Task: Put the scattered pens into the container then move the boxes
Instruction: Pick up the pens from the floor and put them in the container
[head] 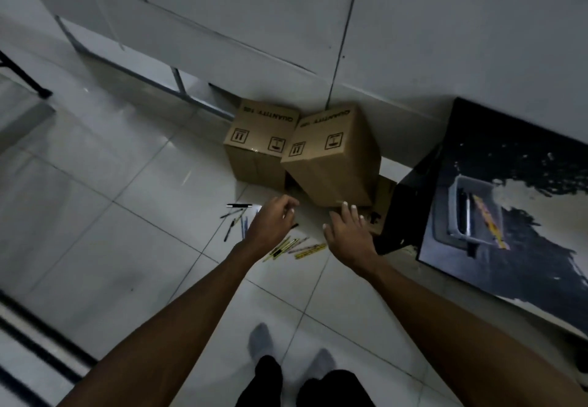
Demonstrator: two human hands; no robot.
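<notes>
Two brown cardboard boxes stand against the wall: the left box (261,142) upright, the right box (334,158) tilted and leaning beside it. Several pens lie scattered on the white tiled floor: dark pens (234,218) to the left and yellow pens (299,249) between my arms. My left hand (273,222) hovers above the pens with fingers loosely curled, holding nothing. My right hand (348,231) reaches out with straight fingers near the lower edge of the tilted box. A grey container (461,212) with a yellow pen inside sits on the dark table at the right.
A dark table (509,263) with worn patches fills the right side. A flattened cardboard piece (383,202) stands beside its leg. A dark furniture leg (28,80) stands at far left. A white wall runs behind the boxes. My socked feet (286,349) are below.
</notes>
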